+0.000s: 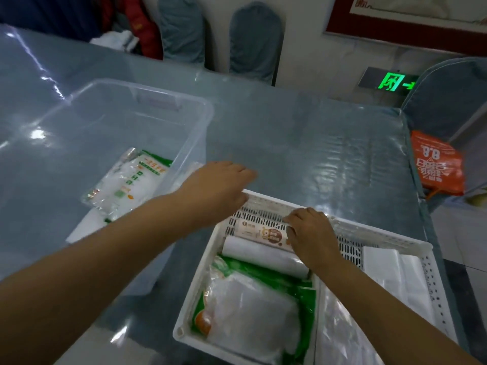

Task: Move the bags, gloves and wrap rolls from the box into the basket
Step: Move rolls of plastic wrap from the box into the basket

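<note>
Judging from the head view, the only one given, the main risk is seen at the printed wrap roll (pixel 259 233), which lies against the far perforated wall of the white basket (pixel 395 234). It is pressed or gripped at its right end only by the right hand (pixel 311 237), so it could be rolled askew or tipped over the plain white roll (pixel 266 255) lying just beside it on the near side. The fingers (pixel 291 219) of that hand are curled down over the roll's end; whether the roll is truly pinched or merely pushed cannot be told, since the thumb is hidden.

A second risk is judged at the left hand (pixel 218 191). It hovers over the basket's far-left corner, fingers relaxed and slightly apart, holding nothing, with its forearm crossing above the gap between the two containers. The light basket could be nudged along the slick tabletop (pixel 303 143), or the rim of the clear box (pixel 184 101) could be caught.

A glove pack (pixel 126 180) with green print remains in the box, well apart from both hands, with something pale beneath it that cannot be made out. A green-printed pack (pixel 250 312) already lies in the basket's left compartment, and clear bags (pixel 390 275) in the right one.
</note>
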{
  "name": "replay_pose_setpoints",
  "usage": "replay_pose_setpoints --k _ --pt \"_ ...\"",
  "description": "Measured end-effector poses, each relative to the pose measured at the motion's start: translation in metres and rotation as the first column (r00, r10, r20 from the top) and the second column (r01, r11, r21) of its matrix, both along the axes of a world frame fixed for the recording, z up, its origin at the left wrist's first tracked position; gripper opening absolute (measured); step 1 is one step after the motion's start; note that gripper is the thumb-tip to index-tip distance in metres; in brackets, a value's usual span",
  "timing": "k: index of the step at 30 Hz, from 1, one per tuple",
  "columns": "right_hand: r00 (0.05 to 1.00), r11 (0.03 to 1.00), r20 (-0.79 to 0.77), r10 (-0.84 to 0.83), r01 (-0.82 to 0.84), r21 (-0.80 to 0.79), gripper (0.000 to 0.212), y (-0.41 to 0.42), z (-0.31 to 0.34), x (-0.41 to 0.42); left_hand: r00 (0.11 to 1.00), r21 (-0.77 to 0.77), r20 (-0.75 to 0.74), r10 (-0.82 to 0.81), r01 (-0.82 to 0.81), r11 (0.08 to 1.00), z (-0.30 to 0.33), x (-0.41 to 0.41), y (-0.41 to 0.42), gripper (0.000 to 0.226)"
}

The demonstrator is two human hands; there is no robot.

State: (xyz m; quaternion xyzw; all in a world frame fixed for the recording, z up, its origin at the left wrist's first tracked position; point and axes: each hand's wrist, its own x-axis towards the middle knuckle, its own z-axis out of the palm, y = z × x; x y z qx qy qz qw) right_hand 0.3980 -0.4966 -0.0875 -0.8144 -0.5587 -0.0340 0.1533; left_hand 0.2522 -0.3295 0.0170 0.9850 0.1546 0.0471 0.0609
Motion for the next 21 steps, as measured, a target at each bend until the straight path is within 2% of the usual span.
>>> replay_pose_setpoints --k 4,8,12,16,18,21 --pt "0.998 0.99 0.021 0.052 -0.054 0.131 0.009 0.037 0.03 -0.018 0.976 -0.036 0.168 0.141 -0.137 0.99 0.041 -0.055 0.05 0.041" --pt "0.996 0.977 0.042 0.081 -0.088 0.193 0.009 0.077 0.055 -0.045 0.944 -0.144 0.177 0.28 -0.256 0.956 0.041 -0.097 0.105 0.036" --pt "0.992 0.966 0.053 0.116 -0.125 0.228 0.012 0.114 0.073 -0.072 0.951 -0.202 0.034 0.306 -0.293 0.934 0.008 -0.123 0.147 0.037" --pt "0.995 0.954 0.043 0.085 -0.094 0.285 0.014 0.149 0.086 -0.095 0.969 -0.19 -0.183 0.165 -0.199 0.961 -0.04 -0.129 0.173 0.044" --pt "0.997 0.944 0.035 0.064 -0.072 0.322 0.016 0.165 0.09 -0.106 0.949 -0.244 -0.289 0.125 -0.2 0.949 -0.064 -0.12 0.18 0.045" --pt "0.999 0.924 0.019 0.027 -0.032 0.38 0.017 0.183 0.092 -0.121 0.936 -0.375 -0.327 0.128 -0.253 0.892 -0.098 -0.102 0.183 0.038"
